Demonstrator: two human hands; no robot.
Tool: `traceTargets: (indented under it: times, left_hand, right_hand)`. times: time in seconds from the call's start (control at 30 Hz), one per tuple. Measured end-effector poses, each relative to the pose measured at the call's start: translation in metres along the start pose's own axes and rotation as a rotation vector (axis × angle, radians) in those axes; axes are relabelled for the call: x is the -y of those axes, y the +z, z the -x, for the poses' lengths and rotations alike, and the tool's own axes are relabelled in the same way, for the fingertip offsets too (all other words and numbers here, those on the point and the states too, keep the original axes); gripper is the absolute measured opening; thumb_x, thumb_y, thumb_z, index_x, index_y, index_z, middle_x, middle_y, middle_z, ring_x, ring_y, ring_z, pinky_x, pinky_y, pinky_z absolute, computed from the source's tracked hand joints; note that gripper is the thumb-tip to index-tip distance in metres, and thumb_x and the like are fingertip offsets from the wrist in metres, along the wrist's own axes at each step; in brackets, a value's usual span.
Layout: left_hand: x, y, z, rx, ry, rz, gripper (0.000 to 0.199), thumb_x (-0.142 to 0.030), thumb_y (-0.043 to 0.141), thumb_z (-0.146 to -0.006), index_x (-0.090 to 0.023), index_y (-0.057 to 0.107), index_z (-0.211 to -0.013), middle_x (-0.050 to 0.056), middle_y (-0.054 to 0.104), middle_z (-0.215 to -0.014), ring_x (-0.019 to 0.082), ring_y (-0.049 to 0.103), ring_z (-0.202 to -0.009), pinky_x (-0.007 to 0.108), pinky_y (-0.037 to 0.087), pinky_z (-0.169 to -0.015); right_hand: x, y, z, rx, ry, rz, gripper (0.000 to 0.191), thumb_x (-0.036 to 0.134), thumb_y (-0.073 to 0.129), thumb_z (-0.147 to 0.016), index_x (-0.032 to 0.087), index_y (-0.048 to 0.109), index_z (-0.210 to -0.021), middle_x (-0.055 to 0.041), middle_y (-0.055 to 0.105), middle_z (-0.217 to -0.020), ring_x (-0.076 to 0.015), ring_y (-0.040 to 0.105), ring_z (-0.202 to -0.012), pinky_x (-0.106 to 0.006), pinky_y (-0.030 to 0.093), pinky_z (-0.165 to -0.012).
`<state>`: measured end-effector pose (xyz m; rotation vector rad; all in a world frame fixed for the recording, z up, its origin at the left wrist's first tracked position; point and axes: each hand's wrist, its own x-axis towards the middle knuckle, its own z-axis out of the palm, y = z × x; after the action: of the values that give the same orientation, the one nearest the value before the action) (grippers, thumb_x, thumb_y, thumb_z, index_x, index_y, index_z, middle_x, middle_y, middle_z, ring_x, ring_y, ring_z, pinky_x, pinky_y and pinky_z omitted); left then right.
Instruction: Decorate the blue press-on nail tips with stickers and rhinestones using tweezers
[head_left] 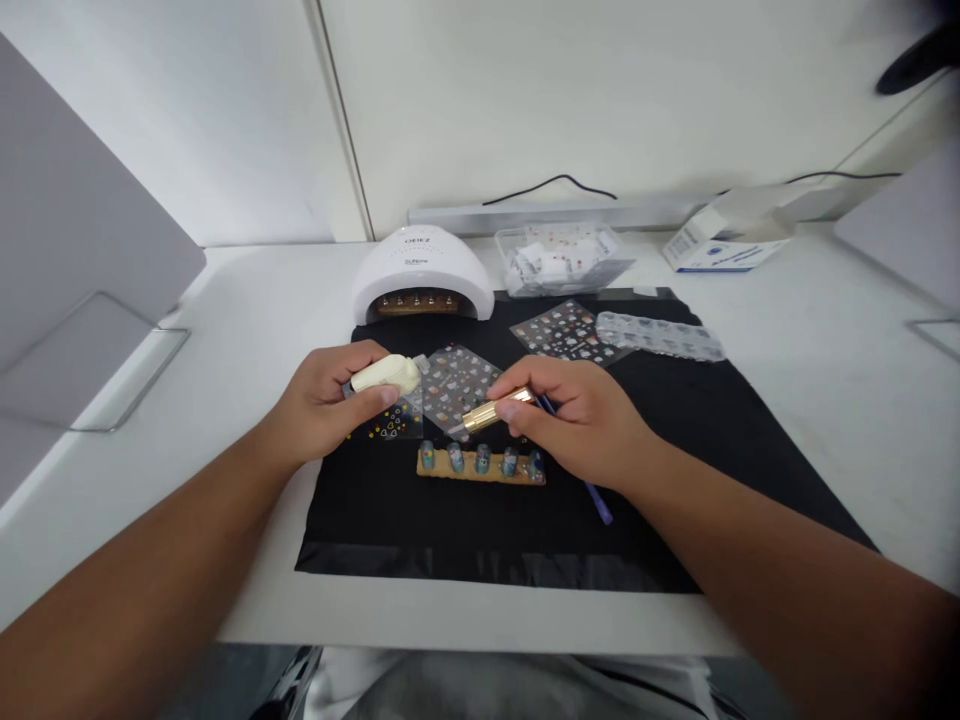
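Fingers of my left hand are wrapped round a cream nail polish bottle, tilted with its clear neck toward the right. My right hand pinches a gold polish brush cap, whose brush tip points down and left. Just below that tip lies a wooden strip bearing several decorated bluish nail tips. A purple stick-like tool passes beneath or through my right hand; I cannot tell which. Nail sticker sheets lie between and under my hands.
A white nail lamp stands at the back, with another strip of nail tips inside. Beside it is a clear plastic box of packets. A clear tray lies at the right of the black mat; an opened carton stands behind.
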<state>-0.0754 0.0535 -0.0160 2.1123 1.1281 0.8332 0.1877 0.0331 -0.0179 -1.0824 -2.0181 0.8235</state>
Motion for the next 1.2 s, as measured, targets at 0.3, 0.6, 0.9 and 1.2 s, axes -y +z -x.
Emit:
traceTargets:
  times: [0.3,0.6,0.9,1.2]
  left_hand:
    - [-0.001,0.001,-0.001,-0.005,-0.007,-0.005,0.021,-0.037,0.058,-0.086,-0.017,0.061,-0.079,-0.003,0.053,-0.068,0.011,0.046,-0.060,0.023,0.036,-0.054]
    - [0.000,0.000,0.000,-0.011,0.018,0.012,0.024,-0.038,0.058,-0.087,-0.015,0.061,-0.081,-0.002,0.054,-0.068,0.010,0.046,-0.060,0.022,0.036,-0.054]
    - [-0.001,0.000,-0.001,0.003,0.047,0.016,0.023,-0.035,0.056,-0.088,-0.015,0.060,-0.079,-0.002,0.054,-0.067,0.010,0.046,-0.059,0.022,0.036,-0.053]
    - [-0.003,0.000,-0.001,0.041,0.096,-0.007,0.023,-0.036,0.056,-0.088,-0.015,0.060,-0.079,-0.002,0.054,-0.066,0.010,0.047,-0.059,0.022,0.036,-0.052]
  right_hand:
    - [0.002,0.002,0.000,-0.055,0.004,0.014,0.012,0.025,0.058,-0.084,0.018,0.067,-0.080,0.0022,0.064,-0.062,-0.0112,0.060,-0.056,-0.023,0.044,-0.056]
    - [-0.001,0.001,0.002,-0.076,-0.025,0.062,0.012,0.026,0.058,-0.084,0.019,0.067,-0.083,0.0005,0.069,-0.068,-0.0127,0.063,-0.061,-0.024,0.045,-0.058]
    - [-0.003,0.003,0.001,-0.266,0.030,0.167,0.013,0.028,0.058,-0.084,0.021,0.069,-0.086,0.0000,0.068,-0.066,-0.0157,0.063,-0.063,-0.028,0.044,-0.061]
    - [-0.008,0.005,0.000,-0.406,0.128,-0.385,0.014,0.035,0.061,-0.086,0.022,0.065,-0.089,0.0029,0.067,-0.061,-0.0139,0.066,-0.061,-0.029,0.051,-0.066]
